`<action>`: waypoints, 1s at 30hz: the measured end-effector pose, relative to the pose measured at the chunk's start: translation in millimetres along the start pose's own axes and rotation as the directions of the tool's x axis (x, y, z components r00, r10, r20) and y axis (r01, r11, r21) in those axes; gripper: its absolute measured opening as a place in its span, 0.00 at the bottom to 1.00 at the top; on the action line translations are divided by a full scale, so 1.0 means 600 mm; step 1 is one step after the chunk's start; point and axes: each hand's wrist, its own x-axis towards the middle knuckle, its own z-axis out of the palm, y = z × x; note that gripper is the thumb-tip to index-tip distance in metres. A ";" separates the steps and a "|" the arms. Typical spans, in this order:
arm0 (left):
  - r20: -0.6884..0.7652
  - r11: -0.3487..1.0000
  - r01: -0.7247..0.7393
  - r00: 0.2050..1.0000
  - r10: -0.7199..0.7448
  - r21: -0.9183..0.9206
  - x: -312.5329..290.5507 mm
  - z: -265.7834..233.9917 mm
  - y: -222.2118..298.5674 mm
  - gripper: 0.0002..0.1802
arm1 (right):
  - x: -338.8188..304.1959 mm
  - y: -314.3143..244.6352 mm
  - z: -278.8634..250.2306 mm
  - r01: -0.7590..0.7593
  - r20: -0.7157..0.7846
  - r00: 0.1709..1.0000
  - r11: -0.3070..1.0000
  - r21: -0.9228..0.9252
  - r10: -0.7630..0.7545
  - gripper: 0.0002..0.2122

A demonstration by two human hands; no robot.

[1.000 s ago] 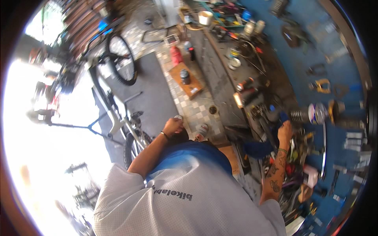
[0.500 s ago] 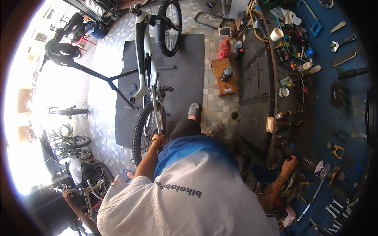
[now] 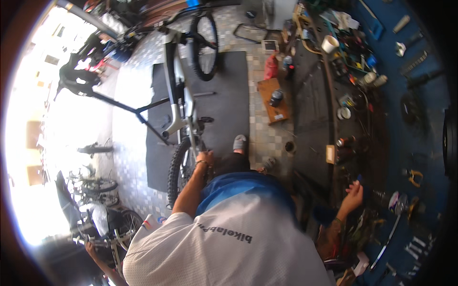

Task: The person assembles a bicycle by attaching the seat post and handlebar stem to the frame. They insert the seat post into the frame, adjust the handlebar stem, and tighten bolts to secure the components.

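A white and black mountain bike (image 3: 172, 71) is held by a dark repair stand (image 3: 119, 100) over a grey mat. My left hand (image 3: 205, 156) is closed on its rear end, where the frame's stay meets the knobbly rear wheel (image 3: 177, 171). The fingers' exact hold is hidden. My right hand (image 3: 353, 190) is raised over the cluttered workbench at the right, fingers drawn together. A small blue thing (image 3: 359, 178) shows at its fingertips; I cannot tell whether it is held or lies behind them.
A low wooden stool (image 3: 273, 102) carries a dark round container (image 3: 276, 98). Beyond it stands a red bottle (image 3: 271, 66). Tools hang on the blue board (image 3: 389, 143) at the right. More bicycles (image 3: 98, 183) stand at the left, where another person's arm (image 3: 102, 262) reaches to a handlebar.
The view has shifted slightly. My right hand has moved a little forward, closer to the small blue thing, with its fingers drawn together. My left hand stays on the bike's rear end.
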 end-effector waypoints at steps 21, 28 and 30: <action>0.189 0.946 -0.290 0.930 0.314 -0.146 -0.023 0.017 -0.001 0.21 | 0.048 -0.034 0.051 0.098 -0.168 0.979 0.987 -0.131 -0.120 0.10; 0.155 0.936 -0.351 0.927 0.342 0.034 0.000 0.012 -0.027 0.22 | 0.118 0.066 0.050 0.109 0.090 0.993 0.881 -0.461 -0.076 0.13; 0.133 0.909 -0.409 0.908 0.396 0.084 0.009 0.018 -0.035 0.22 | 0.132 0.059 0.041 0.089 0.125 0.992 0.850 -0.520 -0.028 0.12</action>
